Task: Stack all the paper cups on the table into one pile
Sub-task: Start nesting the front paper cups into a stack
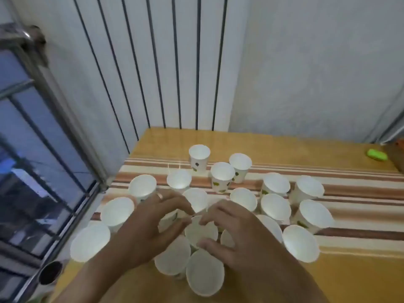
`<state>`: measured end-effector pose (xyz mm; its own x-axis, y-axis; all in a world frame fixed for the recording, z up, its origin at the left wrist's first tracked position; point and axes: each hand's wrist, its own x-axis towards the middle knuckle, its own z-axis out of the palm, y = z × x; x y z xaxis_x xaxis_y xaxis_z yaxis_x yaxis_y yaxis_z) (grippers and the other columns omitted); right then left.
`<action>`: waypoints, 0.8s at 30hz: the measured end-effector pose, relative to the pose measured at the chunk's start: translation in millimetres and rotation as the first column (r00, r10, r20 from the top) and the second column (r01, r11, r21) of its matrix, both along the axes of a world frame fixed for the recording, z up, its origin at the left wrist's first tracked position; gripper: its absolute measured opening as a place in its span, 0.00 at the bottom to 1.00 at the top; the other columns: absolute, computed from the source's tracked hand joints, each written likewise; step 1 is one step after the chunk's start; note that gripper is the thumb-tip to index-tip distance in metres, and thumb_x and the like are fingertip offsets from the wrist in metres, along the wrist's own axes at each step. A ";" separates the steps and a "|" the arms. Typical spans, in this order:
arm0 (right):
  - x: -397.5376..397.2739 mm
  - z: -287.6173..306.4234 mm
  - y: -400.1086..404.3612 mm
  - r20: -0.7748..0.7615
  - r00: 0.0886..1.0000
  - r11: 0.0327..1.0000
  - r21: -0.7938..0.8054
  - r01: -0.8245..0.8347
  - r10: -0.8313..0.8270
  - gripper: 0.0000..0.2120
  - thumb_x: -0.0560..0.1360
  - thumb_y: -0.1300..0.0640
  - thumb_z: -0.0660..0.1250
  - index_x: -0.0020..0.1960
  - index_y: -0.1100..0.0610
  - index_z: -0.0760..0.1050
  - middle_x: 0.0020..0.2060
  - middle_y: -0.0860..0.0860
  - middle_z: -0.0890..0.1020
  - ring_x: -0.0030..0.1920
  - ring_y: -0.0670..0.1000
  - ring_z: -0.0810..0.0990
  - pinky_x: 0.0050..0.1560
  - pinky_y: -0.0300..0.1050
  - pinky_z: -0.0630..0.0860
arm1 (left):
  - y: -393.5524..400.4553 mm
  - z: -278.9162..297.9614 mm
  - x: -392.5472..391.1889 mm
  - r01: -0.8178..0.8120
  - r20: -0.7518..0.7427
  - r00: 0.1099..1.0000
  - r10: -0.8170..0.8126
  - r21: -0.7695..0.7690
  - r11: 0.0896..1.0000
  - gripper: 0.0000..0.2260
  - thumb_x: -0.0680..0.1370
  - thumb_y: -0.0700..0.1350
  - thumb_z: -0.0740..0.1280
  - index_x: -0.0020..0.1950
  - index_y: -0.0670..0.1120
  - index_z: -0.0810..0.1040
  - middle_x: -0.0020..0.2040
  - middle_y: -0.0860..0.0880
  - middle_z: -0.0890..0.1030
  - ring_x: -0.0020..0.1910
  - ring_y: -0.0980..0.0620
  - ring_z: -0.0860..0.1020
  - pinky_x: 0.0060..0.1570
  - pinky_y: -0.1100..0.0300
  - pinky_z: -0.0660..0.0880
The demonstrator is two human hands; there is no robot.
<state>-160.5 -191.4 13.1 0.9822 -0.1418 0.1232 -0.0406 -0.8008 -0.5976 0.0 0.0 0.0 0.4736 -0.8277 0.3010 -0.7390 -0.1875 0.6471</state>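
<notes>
A: What are we holding?

B: One white paper cup (201,231), upright near the front middle of the table (284,147). Our right hand (236,235) has it: fingertips curl over the far rim and the thumb presses the near side. Our left hand (150,224) comes in from the other side with fingers bent toward the same rim; we cannot tell whether it grips the cup or only steadies it. Working at the rim makes sense, we think, since thin paper walls dent if squeezed lower down.

A: And the rest?

B: We count about eighteen other cups (274,207), all standing mouth up, spread in loose rows over a striped cloth (360,193). Several touch their neighbours, and a few are partly hidden behind our hands, so the count is approximate. Some show small green printed marks. No pile is visible yet, so we judge the stacking is just starting, and the crowding means a careless lift could tip a neighbour.

A: Anything else?

B: One small green object (377,155) near the far right edge, well apart from the cups. A window (32,149) runs along the left, a panelled wall (153,62) behind.
</notes>
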 end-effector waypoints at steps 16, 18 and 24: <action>-41.7 -64.0 64.5 0.037 0.996 0.935 -0.344 0.091 -0.084 0.30 0.71 0.33 0.70 0.66 0.49 0.71 0.66 0.45 0.69 0.67 0.48 0.69 0.64 0.53 0.73 | 44.5 -68.0 -45.3 -0.094 0.249 0.968 0.033 0.239 0.966 0.26 0.76 0.71 0.59 0.64 0.57 0.81 0.70 0.54 0.76 0.68 0.51 0.74 0.66 0.50 0.66; -40.7 -67.3 68.6 0.054 0.994 0.938 -0.328 0.110 -0.097 0.28 0.72 0.36 0.70 0.65 0.49 0.71 0.68 0.45 0.68 0.69 0.50 0.69 0.66 0.53 0.72 | 46.9 -69.7 -47.6 -0.079 0.210 0.977 0.031 0.226 0.971 0.23 0.76 0.69 0.61 0.63 0.57 0.81 0.72 0.53 0.74 0.70 0.51 0.73 0.69 0.48 0.68; -40.9 -73.1 70.4 0.041 0.987 0.937 -0.311 0.159 -0.154 0.28 0.71 0.38 0.72 0.66 0.47 0.69 0.74 0.46 0.61 0.75 0.55 0.62 0.75 0.53 0.56 | 46.8 -69.7 -54.2 -0.091 0.214 0.976 0.032 0.270 0.959 0.24 0.72 0.62 0.60 0.64 0.57 0.80 0.81 0.46 0.68 0.81 0.45 0.63 0.79 0.45 0.52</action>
